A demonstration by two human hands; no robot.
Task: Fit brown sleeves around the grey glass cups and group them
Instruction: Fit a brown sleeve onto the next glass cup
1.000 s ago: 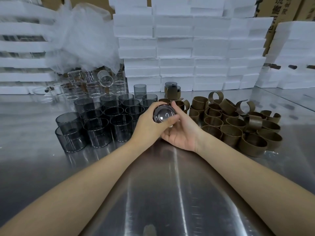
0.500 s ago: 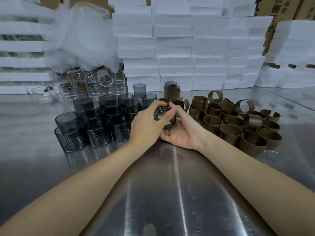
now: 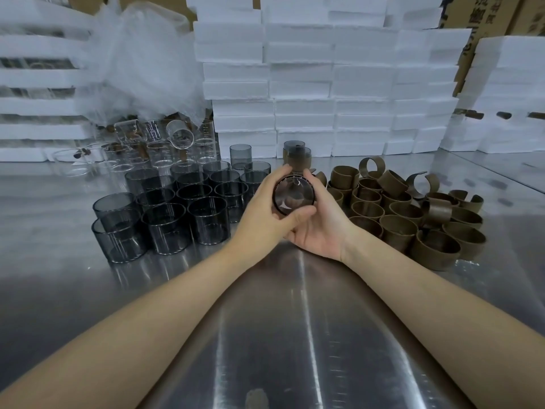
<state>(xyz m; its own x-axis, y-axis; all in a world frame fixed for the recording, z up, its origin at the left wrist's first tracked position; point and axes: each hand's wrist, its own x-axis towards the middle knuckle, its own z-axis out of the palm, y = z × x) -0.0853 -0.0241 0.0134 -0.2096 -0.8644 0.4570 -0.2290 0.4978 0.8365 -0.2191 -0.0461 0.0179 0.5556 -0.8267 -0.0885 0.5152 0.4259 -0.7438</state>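
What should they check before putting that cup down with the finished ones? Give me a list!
1. Cup gripped by left hand and right hand: ok.
2. Its sides fully wrapped: cannot tell, the hands hide them.
3. Finished cups standing upright at the back: ok.
4. Bare grey cups waiting on the left: ok.
5. Loose sleeves waiting on the right: ok.
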